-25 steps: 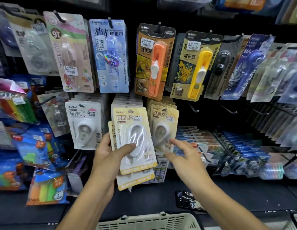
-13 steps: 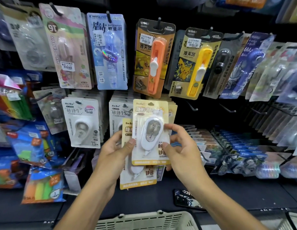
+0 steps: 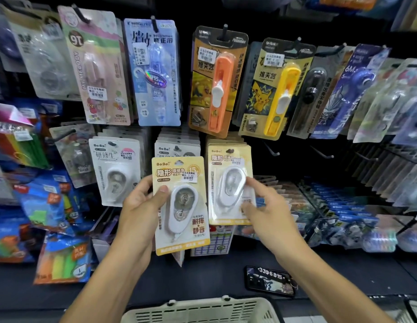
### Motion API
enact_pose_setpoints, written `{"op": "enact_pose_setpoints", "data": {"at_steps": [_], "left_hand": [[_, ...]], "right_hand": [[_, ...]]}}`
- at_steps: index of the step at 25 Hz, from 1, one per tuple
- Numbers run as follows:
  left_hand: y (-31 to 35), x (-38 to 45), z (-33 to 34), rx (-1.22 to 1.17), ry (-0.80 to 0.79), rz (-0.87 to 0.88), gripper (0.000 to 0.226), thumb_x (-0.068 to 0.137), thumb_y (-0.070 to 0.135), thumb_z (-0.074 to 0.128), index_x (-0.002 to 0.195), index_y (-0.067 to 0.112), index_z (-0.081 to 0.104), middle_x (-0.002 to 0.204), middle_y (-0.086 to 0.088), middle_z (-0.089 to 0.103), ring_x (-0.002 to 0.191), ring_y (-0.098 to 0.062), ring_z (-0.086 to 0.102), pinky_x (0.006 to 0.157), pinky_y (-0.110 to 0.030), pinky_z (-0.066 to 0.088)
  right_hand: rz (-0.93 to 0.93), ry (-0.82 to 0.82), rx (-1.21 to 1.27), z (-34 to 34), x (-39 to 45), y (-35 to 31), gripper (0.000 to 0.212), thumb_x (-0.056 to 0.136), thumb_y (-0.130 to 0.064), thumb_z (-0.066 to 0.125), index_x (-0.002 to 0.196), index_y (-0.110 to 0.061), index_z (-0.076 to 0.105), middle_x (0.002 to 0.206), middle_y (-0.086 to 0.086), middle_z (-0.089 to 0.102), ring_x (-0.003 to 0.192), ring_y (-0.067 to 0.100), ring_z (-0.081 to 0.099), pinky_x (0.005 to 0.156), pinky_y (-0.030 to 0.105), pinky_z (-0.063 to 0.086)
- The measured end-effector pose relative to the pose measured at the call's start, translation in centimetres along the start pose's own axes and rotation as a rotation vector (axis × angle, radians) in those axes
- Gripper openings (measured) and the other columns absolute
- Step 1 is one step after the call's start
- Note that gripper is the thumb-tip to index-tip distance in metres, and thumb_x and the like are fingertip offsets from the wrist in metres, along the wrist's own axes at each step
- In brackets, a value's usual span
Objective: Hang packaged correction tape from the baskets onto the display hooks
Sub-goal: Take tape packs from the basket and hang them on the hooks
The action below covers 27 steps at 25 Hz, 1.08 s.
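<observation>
While the basket point(image 3: 202, 308) sits at the bottom edge of view, nearest the camera, both hands work just above it at the display. Left hand point(image 3: 138, 210) grips a yellow correction tape pack point(image 3: 179, 206): thumb on the front face, the other fingers wrapped behind its left edge, held upright in front of the middle hook stack point(image 3: 177, 148). A second card behind it showed half a second ago; can't tell now if it's there.

Change: half a second ago the right hand point(image 3: 265, 210) was pinching a front pack together with the left. Now that pack, or one like it, sits at the front of the right-hand yellow stack point(image 3: 228, 190), hanging flat. Looks like one unit got hung, so the task is one pack further along.

Right fingers point(image 3: 251, 183) are loosely spread, fingertips touching the hung pack's right edge and blister, not clamped; likely steadying or about to let go.

Further back: the white pack stack point(image 3: 114, 169) hangs to the left, upper row of hooks full. Empty hooks point(image 3: 272, 151) to the right.
</observation>
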<state>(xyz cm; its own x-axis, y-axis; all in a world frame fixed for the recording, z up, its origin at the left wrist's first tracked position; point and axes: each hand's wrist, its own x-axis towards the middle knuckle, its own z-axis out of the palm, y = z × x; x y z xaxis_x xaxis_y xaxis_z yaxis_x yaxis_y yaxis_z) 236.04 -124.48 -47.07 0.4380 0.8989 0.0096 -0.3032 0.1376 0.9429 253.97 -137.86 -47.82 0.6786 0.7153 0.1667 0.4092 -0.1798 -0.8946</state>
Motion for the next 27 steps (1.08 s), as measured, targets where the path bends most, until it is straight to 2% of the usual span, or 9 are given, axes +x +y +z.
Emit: {"op": "enact_pose_setpoints", "data": {"at_steps": [3, 7, 10, 12, 15, 19, 21, 24, 27], "left_hand": [[0.2, 0.4, 0.6, -0.04, 0.027, -0.01, 0.024, 0.105, 0.009, 0.049, 0.113, 0.024, 0.066, 0.1, 0.003, 0.08, 0.085, -0.014, 0.077, 0.064, -0.03, 0.06], [0.1, 1.0, 2.2, -0.048, -0.1, -0.029, 0.027, 0.105, 0.007, 0.047, 0.114, 0.023, 0.067, 0.109, -0.003, 0.079, 0.094, -0.018, 0.076, 0.08, -0.039, 0.058], [0.2, 1.1, 3.1, 0.063, -0.258, -0.011, 0.026, 0.104, 0.009, 0.051, 0.114, 0.024, 0.07, 0.106, 0.0, 0.079, 0.094, -0.015, 0.076, 0.078, -0.032, 0.059], [1.2, 1.9, 2.5, 0.243, -0.219, 0.074, 0.025, 0.101, 0.012, 0.058, 0.112, 0.029, 0.071, 0.1, 0.008, 0.079, 0.089, -0.009, 0.074, 0.074, -0.027, 0.057], [2.3, 3.7, 0.1, 0.758, -0.047, 0.341, 0.036, 0.097, 0.022, 0.064, 0.127, 0.041, 0.062, 0.131, 0.013, 0.065, 0.114, -0.017, 0.063, 0.101, -0.041, 0.051], [0.9, 3.9, -1.1, 1.33, -0.147, 0.531, 0.07, 0.099, 0.034, 0.057, 0.159, 0.039, 0.02, 0.168, 0.017, 0.005, 0.155, -0.013, 0.01, 0.122, -0.044, 0.011], [-0.7, 3.6, -0.9, 1.484, -0.2, 0.57, 0.075, 0.1, 0.034, 0.052, 0.161, 0.035, 0.009, 0.168, 0.014, -0.013, 0.157, -0.014, -0.005, 0.124, -0.046, 0.006], [-2.1, 3.3, -0.9, 1.633, -0.255, 0.61, 0.075, 0.102, 0.027, 0.042, 0.162, 0.026, -0.001, 0.162, 0.011, -0.031, 0.151, -0.013, -0.026, 0.126, -0.044, 0.0], [-2.1, 3.5, -1.7, 1.682, -0.28, 0.604, 0.079, 0.101, 0.025, 0.04, 0.161, 0.024, -0.01, 0.155, 0.013, -0.039, 0.143, -0.01, -0.038, 0.124, -0.041, -0.008]], "right_hand": [[-0.078, -0.056, -0.309, -0.1, -0.5, 0.1, 0.066, 0.099, -0.03, 0.059, 0.152, -0.049, 0.024, 0.162, -0.024, 0.011, 0.15, 0.011, 0.022, 0.117, 0.04, 0.032], [-0.251, -0.237, 0.055, 1.1, -1.7, -0.9, 0.053, 0.087, -0.042, 0.07, 0.131, -0.054, 0.042, 0.138, -0.025, 0.053, 0.127, 0.006, 0.054, 0.101, 0.043, 0.05], [-0.21, -0.288, 0.338, 2.3, -1.3, -1.3, 0.055, 0.089, -0.01, 0.073, 0.127, -0.045, 0.053, 0.12, -0.006, 0.07, 0.106, 0.017, 0.07, 0.083, 0.034, 0.058], [-0.19, -0.173, 0.409, 1.7, -0.7, -1.3, 0.059, 0.09, 0.001, 0.068, 0.129, -0.041, 0.055, 0.125, -0.015, 0.068, 0.112, 0.008, 0.066, 0.09, 0.033, 0.055], [-0.08, -0.062, 0.272, 0.3, 0.1, -0.7, 0.061, 0.092, -0.01, 0.068, 0.128, -0.056, 0.052, 0.125, -0.047, 0.051, 0.117, -0.028, 0.042, 0.108, 0.038, 0.044], [-0.038, -0.056, 0.151, 0.2, 1.4, -0.5, 0.06, 0.094, -0.02, 0.068, 0.133, -0.06, 0.047, 0.125, -0.052, 0.039, 0.117, -0.03, 0.034, 0.11, 0.033, 0.038], [-0.103, -0.036, 0.011, 0.8, 1.8, -0.1, 0.058, 0.1, -0.032, 0.059, 0.146, -0.055, 0.033, 0.143, -0.037, 0.033, 0.132, -0.013, 0.03, 0.107, 0.026, 0.033], [-0.429, 0.081, -0.641, 0.9, 1.2, 1.8, 0.058, 0.107, -0.037, 0.036, 0.159, -0.039, 0.01, 0.168, -0.012, 0.005, 0.153, 0.01, 0.009, 0.119, 0.031, 0.018], [-0.726, -0.036, -1.174, 1.1, 1.9, 3.7, 0.065, 0.096, -0.025, 0.055, 0.157, -0.018, 0.034, 0.166, 0.003, 0.023, 0.153, 0.032, 0.016, 0.12, 0.049, 0.014]]}}
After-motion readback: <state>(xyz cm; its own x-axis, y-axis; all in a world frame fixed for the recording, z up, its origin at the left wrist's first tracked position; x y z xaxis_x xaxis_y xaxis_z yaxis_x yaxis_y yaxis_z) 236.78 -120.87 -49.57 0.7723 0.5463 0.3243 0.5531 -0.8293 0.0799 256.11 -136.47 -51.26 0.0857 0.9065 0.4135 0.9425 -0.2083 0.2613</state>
